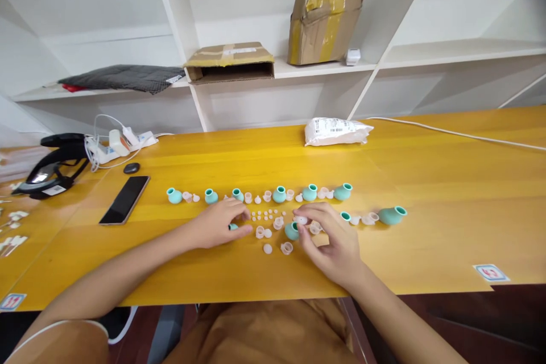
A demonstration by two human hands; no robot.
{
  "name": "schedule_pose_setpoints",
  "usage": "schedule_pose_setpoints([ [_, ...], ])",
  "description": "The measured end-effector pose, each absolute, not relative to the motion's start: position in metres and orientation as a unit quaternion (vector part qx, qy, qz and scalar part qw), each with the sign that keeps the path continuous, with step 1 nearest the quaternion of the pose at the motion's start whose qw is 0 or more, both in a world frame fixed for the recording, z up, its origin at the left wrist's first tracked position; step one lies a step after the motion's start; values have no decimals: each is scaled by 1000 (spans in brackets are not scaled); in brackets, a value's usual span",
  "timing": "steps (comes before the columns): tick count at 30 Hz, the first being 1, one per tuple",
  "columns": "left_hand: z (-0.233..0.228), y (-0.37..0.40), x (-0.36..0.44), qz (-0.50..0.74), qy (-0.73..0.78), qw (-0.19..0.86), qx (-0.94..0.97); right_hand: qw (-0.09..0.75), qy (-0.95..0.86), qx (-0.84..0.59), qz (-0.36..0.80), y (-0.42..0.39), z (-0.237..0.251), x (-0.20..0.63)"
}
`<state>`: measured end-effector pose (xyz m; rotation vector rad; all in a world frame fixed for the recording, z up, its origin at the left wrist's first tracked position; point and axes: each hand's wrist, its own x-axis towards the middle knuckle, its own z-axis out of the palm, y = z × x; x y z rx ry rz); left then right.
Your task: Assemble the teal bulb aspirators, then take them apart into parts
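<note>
- The left hand (219, 222) rests palm down on the yellow bench (426, 182), fingers curled over a small teal piece (232, 227) that peeks out under the fingertips; how firmly it is held cannot be told.
- The right hand (333, 239) pinches a small white cap (301, 220) between thumb and fingertips, right above a teal pot (292, 231) standing just beside the thumb.
- Between the two hands lie loose white caps (267, 248) and a cluster of tiny white beads (265, 215).
- Behind the hands, a row of teal pots (279, 194) runs across the bench, with more white bits between them.
- One larger teal pot (391, 215) lies on its side to the right, well apart from the hand.
- A dark phone (124, 199) lies flat to the left; farther left stands a black scanner (53, 168).
- A white plastic bag (336, 131) sits near the bench's far edge.
- Two cardboard boxes (230, 61) rest on the white shelf behind.
</note>
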<state>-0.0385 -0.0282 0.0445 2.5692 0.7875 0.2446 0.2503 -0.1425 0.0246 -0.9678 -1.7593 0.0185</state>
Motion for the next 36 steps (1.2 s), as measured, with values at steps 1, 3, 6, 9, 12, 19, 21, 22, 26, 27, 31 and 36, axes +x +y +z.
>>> schedule_pose_setpoints([
  [1, 47, -27, -42, 72, 272, 217, 935, 536, -742, -403, 6, -142, 24, 250],
  [3, 53, -27, -48, 48, 258, 216, 940, 533, -746, -398, 3, -142, 24, 249],
  [6, 62, -27, -54, 28, 255, 222, 941, 531, -751, -394, -3, -143, 23, 248],
  [9, 72, -30, -60, -5, 258, 167, 952, 527, -753, -394, -9, -144, 23, 248],
  [12, 80, -32, -64, -44, 287, 46, 956, 524, -755, -394, -11, -145, 24, 247],
  [19, 76, -34, -71, -69, 305, -80, 946, 514, -759, -400, -12, -146, 24, 247],
  [21, 74, -36, -70, -64, 300, -98, 947, 510, -761, -401, -11, -145, 22, 248],
  [22, 72, -37, -68, -57, 297, -108, 947, 510, -761, -401, -12, -145, 22, 248],
  [26, 58, -46, -53, -16, 262, -122, 957, 509, -761, -402, -8, -144, 19, 248],
  [27, 51, -48, -48, 0, 261, -116, 958, 507, -762, -403, -6, -143, 18, 248],
  [31, 21, -55, -31, 62, 331, -89, 937, 498, -767, -406, -5, -143, 16, 248],
  [36, -4, -53, -22, 23, 330, -63, 942, 492, -770, -406, -19, -141, 13, 248],
])
